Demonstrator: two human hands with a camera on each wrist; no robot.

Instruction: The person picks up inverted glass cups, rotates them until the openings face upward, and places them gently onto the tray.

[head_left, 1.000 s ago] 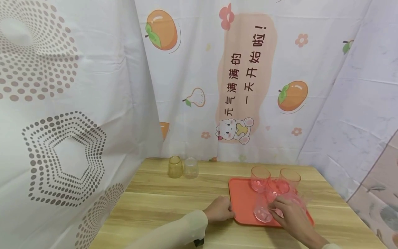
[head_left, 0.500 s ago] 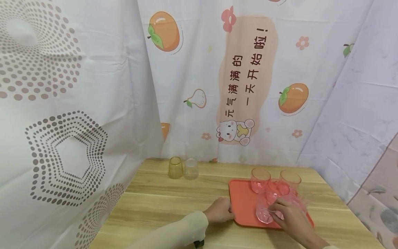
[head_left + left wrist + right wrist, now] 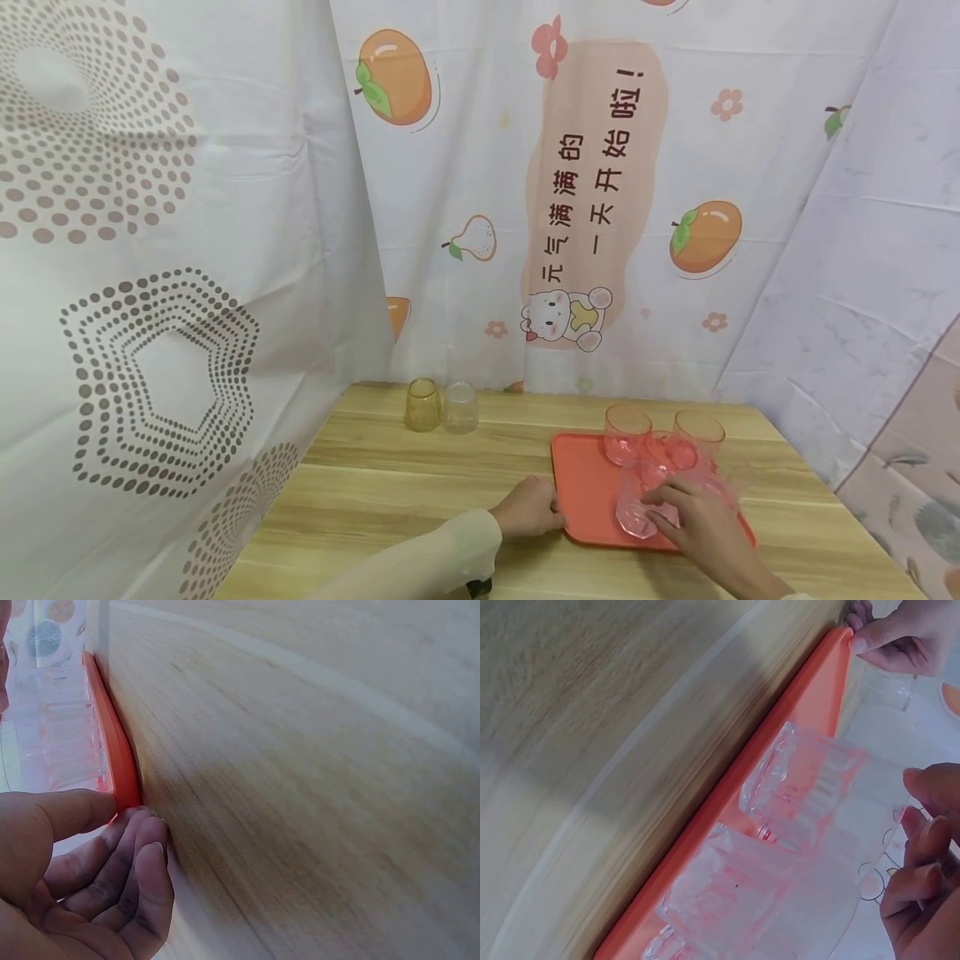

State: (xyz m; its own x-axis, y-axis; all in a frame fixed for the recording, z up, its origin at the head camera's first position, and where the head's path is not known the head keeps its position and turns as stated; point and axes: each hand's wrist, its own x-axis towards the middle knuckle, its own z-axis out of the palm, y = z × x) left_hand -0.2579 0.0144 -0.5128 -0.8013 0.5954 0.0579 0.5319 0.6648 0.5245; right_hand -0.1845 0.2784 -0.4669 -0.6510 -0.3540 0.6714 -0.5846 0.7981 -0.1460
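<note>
My left hand grips the near left corner of an orange-red tray. In the left wrist view its thumb lies on the tray's rim and its fingers curl in against the corner. My right hand pinches the rim of a clear cup at the tray's front. The right wrist view shows this cup with its faceted base toward the tray and its rim between thumb and fingers. Another clear cup is close beside it. Farther back stand pinkish cups, partly overlapping; my right hand hides some.
A yellow cup and a clear cup stand side by side at the back left of the wood-grain table. Patterned curtains hang behind the table and along both sides.
The clear cup under my right hand has shifted very slightly to the right on the tray. Both hands keep nearly the same place and hold.
</note>
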